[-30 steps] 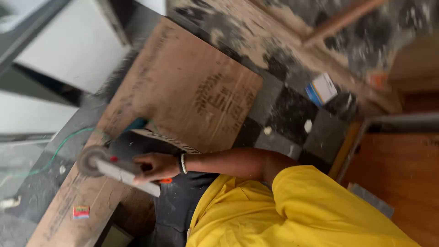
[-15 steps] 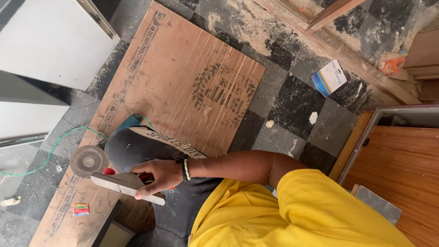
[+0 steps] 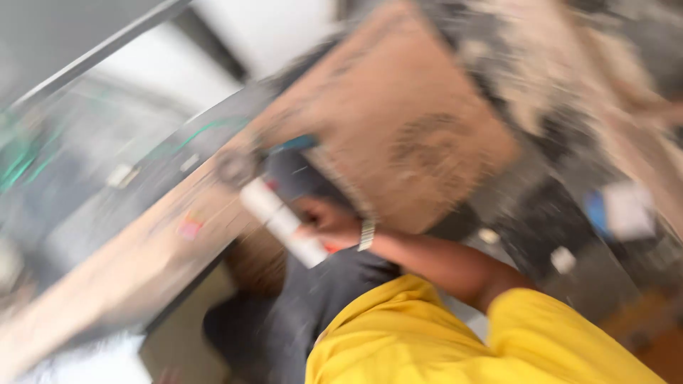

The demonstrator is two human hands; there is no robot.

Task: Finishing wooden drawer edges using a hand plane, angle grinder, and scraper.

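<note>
The picture is heavily blurred by motion. My right hand (image 3: 324, 220) is closed around the white body of an angle grinder (image 3: 281, 224), whose round disc (image 3: 235, 167) points up and left. The disc hovers at the edge of a large brown plywood board (image 3: 398, 135) lying on the floor. A metal band (image 3: 366, 233) circles my right wrist. My yellow sleeve (image 3: 512, 320) and dark trouser leg (image 3: 306, 313) fill the lower part of the view. My left hand is out of sight.
A long brown board strip (image 3: 142, 242) runs to the lower left. A green cable (image 3: 199, 131) lies on the grey floor beyond it. A small blue and white box (image 3: 619, 210) sits on dark floor tiles at the right.
The camera has swung sharply, so everything has shifted and blurred. My right hand still grips the grinder at the board's edge, now nearer the middle of the view.
</note>
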